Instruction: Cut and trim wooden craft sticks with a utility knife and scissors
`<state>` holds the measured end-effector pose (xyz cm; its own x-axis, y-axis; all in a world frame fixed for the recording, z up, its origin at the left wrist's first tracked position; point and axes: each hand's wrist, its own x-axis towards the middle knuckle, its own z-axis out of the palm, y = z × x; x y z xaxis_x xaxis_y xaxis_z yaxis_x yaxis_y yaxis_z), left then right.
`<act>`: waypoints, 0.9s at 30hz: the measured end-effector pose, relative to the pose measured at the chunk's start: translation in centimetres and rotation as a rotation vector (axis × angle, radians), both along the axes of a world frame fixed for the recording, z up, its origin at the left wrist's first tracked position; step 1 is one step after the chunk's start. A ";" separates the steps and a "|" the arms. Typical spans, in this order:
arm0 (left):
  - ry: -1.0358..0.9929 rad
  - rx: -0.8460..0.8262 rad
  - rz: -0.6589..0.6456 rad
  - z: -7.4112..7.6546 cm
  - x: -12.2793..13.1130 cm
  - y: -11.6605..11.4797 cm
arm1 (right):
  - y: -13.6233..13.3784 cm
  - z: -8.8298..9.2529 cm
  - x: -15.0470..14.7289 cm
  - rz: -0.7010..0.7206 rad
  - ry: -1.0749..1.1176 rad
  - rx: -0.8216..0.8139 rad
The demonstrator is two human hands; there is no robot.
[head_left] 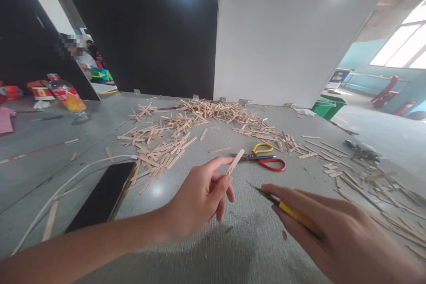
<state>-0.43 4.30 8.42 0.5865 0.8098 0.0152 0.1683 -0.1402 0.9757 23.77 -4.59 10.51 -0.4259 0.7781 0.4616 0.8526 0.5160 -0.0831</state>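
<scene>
My left hand pinches a short wooden craft stick between thumb and fingers, holding it up above the grey table. My right hand is closed round a yellow utility knife; its dark blade tip points left toward the stick, a short gap away. Scissors with one yellow and one red handle loop lie on the table just beyond both hands.
Heaps of wooden sticks cover the table's middle and far side, with more scattered at the right. A dark phone with a white cable lies at left. Black and white boards stand behind. A person sits far left; green bins at right.
</scene>
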 end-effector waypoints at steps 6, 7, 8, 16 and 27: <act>-0.233 -0.192 -0.117 2.1 0.0 -2.0 | 1.2 1.4 -1.4 -0.150 0.386 -0.196; -0.223 -0.196 -0.125 2.2 0.0 -2.3 | 1.2 1.4 -1.4 -0.159 0.423 -0.234; -0.208 -0.197 -0.132 2.2 -0.1 -2.6 | 1.1 1.4 -1.4 -0.166 0.461 -0.279; 0.127 0.448 -0.175 0.6 -0.8 -2.7 | 0.5 2.7 -3.0 -0.231 0.972 -0.643; 0.104 0.743 -0.113 1.0 -1.1 -2.7 | 0.3 2.7 -3.1 -0.234 0.969 -0.610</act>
